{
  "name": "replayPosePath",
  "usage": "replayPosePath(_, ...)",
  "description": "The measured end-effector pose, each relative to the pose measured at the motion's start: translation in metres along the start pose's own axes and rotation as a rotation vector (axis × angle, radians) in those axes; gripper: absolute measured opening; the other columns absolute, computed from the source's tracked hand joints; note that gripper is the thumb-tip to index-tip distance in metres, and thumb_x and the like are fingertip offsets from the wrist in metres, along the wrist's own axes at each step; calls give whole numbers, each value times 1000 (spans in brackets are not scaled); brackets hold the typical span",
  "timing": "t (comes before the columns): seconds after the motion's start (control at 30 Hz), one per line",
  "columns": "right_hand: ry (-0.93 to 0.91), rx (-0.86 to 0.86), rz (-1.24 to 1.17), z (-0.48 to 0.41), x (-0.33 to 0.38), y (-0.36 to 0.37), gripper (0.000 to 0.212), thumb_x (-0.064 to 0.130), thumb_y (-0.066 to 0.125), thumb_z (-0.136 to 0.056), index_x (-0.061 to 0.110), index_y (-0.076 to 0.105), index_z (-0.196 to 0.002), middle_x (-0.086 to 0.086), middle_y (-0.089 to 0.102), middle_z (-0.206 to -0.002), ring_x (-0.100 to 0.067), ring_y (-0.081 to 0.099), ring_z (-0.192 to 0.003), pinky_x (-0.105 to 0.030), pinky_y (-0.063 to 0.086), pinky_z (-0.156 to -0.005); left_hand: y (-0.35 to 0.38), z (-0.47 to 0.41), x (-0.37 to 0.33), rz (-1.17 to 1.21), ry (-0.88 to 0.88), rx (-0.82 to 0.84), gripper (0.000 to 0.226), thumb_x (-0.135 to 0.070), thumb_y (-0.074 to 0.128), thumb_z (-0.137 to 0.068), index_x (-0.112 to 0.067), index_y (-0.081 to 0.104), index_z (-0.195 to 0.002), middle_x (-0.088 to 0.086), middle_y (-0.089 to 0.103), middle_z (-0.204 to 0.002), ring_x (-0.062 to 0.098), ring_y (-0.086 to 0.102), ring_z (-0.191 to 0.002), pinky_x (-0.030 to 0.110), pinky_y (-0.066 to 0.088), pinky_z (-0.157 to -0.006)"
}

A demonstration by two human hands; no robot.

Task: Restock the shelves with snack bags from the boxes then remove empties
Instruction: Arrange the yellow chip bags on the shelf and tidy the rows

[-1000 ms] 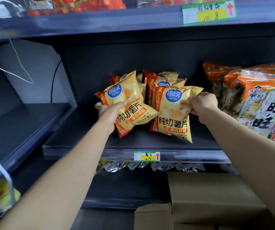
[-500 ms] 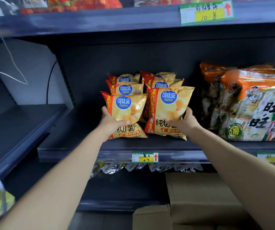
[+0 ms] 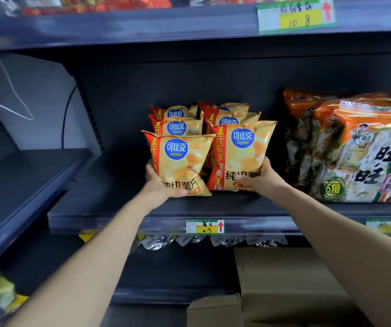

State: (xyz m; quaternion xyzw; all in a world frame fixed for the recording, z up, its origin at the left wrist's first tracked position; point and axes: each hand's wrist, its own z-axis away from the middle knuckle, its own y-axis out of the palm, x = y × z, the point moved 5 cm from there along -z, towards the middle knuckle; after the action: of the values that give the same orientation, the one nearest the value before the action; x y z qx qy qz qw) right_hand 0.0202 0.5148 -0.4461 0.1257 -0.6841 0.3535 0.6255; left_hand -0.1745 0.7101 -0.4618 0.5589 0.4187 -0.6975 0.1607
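Dim, cool light, seemingly from above; shelf recess [image 3: 189, 79] shadowed; glare on foil bags [image 3: 156, 241]; edges bowed and blurred.

Shelf [image 3: 109, 208], dark metal. Centre: six yellow chip bags [image 3: 239, 149], upright, in two touching rows of three, front to back. Right: orange cracker packs [image 3: 366, 156], upright, apart from the bags. Front edge: price label [image 3: 205, 226].

Shop: price tags [image 3: 205, 226] on stocked shelving [image 3: 213, 208].
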Motion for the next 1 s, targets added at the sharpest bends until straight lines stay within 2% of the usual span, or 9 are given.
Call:
replayPosePath(0.1,11,27,49,-1,-3,6,68,17,71,-84,22,32,-140,0,57,-127,-21,55,-118,-42,47,-101,-2,-3,-2,-18,45,-64,114,-9,85,-66,-20,5,-146,3,37,-145,20,39,-131,33,35,-103)
replayPosePath(0.2,19,17,76,-4,0,2,64,16,65,-88,22,30,-142,-2,56,-128,-22,54,-118,-41,46,-101,2,-7,-9,-29,71,-134,105,-10,84,-68,-17,11,-143,5,39,-142,21,41,-127,31,37,-97)
replayPosePath(0.37,19,-26,147,1,4,-8,48,16,52,-97,19,32,-140,-1,54,-117,-17,49,-102,-30,39,-82,10,-9,-12,-51,97,-175,102,-16,84,-68,-16,14,-142,5,40,-140,20,44,-123,29,37,-92)
replayPosePath(0.53,2,-57,168,7,5,-19,40,13,43,-101,21,35,-139,-2,55,-112,-18,49,-98,-30,39,-78,8,-5,-7,-39,130,-262,102,-19,84,-68,-21,14,-143,1,42,-139,17,47,-118,30,39,-85)
replayPosePath(0.77,30,-24,125,9,-2,-18,41,10,39,-101,23,37,-140,-3,57,-120,-16,50,-100,-28,37,-82,8,-8,-7,-68,93,-237,99,-15,82,-70,-14,15,-143,6,35,-140,23,43,-124,30,38,-89)
replayPosePath(0.9,44,-19,156,8,-2,-15,39,13,39,-102,22,37,-140,-5,57,-125,-19,50,-100,-30,39,-79,7,-6,-7,-111,37,-192,102,-13,82,-71,-11,12,-145,8,30,-143,25,39,-128,31,36,-94)
replayPosePath(1.0,43,-110,193,9,2,-15,48,14,43,-98,19,30,-144,-8,53,-129,-23,52,-105,-33,43,-80,6,-2,-5,-123,16,-197,105,-14,83,-70,-12,11,-146,10,28,-144,26,39,-129,36,38,-98)
